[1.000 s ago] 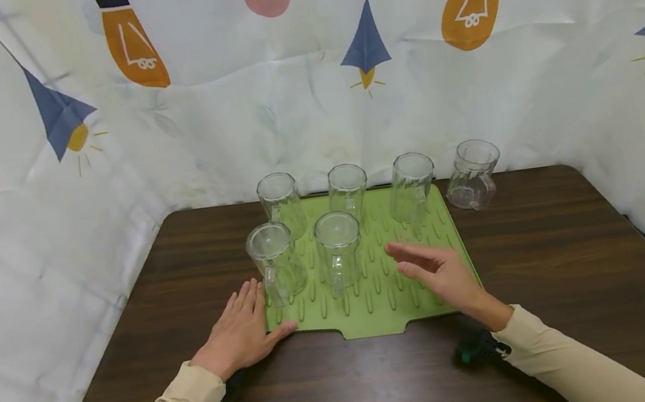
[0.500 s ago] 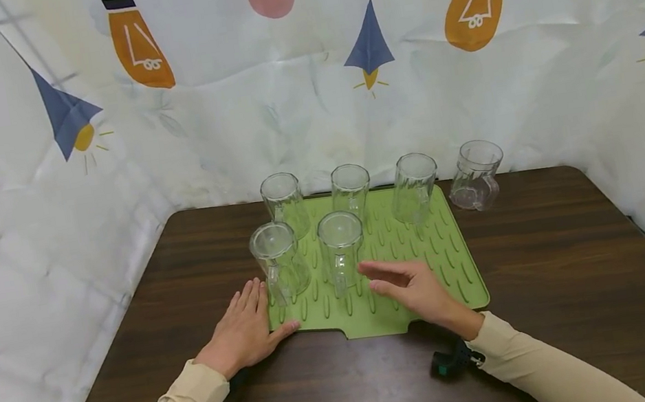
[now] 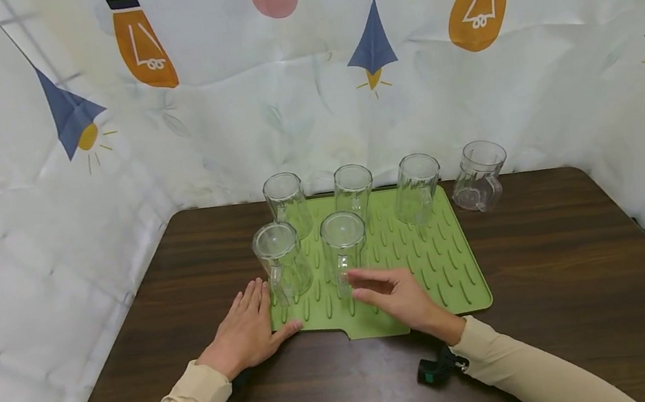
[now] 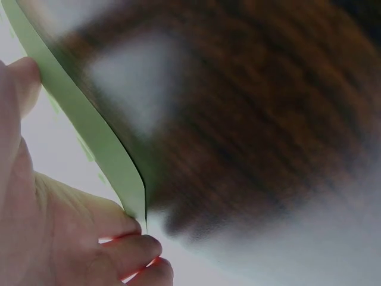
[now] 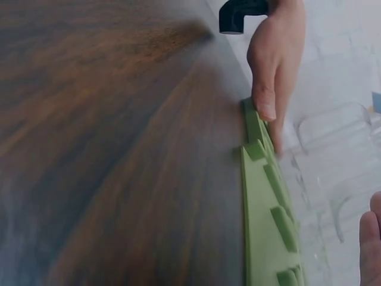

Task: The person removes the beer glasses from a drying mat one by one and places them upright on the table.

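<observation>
My left hand (image 3: 244,331) lies flat at the left front corner of a green ribbed drying mat (image 3: 419,263), fingers straight, thumb on the front edge. The left wrist view shows its fingertips at the mat's edge (image 4: 89,131). Over the mat, my right hand (image 3: 396,297) is beside the handle of the front right glass mug (image 3: 343,236), thumb and fingers apart. In the right wrist view, a gap separates its fingers (image 5: 370,244) from a mug handle (image 5: 340,220). Another clear mug (image 3: 280,249) stands left of it; both seem bottom up.
Along the mat's back stand three more glass mugs, at left (image 3: 287,199), middle (image 3: 353,186) and right (image 3: 417,187). One mug (image 3: 479,174) stands off the mat on the dark wooden table (image 3: 563,262). A printed white curtain (image 3: 260,120) hangs behind.
My right hand has moved left across the mat, to beside the front right mug's handle. My left hand stays on the mat's corner, and the mugs have not moved.
</observation>
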Motion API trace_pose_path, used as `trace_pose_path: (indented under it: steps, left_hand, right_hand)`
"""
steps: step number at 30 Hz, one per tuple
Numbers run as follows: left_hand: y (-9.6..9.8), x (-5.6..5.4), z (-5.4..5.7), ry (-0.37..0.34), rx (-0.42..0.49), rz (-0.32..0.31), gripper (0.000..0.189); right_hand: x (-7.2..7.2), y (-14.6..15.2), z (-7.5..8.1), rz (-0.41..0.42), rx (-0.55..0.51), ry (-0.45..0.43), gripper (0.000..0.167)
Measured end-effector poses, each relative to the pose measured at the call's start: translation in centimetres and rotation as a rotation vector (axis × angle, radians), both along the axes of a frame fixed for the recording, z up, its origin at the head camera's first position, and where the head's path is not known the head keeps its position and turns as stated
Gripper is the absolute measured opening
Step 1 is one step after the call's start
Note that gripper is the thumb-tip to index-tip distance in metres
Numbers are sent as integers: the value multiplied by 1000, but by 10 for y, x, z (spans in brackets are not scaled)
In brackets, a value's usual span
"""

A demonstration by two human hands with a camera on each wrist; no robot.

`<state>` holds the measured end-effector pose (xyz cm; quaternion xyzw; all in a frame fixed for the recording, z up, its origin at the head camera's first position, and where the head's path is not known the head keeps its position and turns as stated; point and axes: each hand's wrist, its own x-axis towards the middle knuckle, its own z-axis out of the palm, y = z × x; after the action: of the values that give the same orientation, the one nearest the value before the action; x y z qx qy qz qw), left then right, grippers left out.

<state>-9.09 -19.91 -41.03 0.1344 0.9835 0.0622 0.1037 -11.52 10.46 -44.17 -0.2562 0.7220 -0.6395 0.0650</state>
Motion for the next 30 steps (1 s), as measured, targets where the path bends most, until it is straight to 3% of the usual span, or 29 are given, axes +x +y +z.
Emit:
trace_pose_path:
  steps: [11, 19, 30]
  left_hand:
    - [0, 1, -1, 19, 13, 1, 97]
    - [-1, 1, -2, 23, 14, 1, 98]
    - [-1, 1, -2, -6, 20, 12, 100]
  right_hand:
    - [-2, -19, -1, 27, -70, -8, 40]
    - [-3, -27, -5, 21, -69, 2, 34]
    - [0, -31, 0, 32, -58, 25, 24]
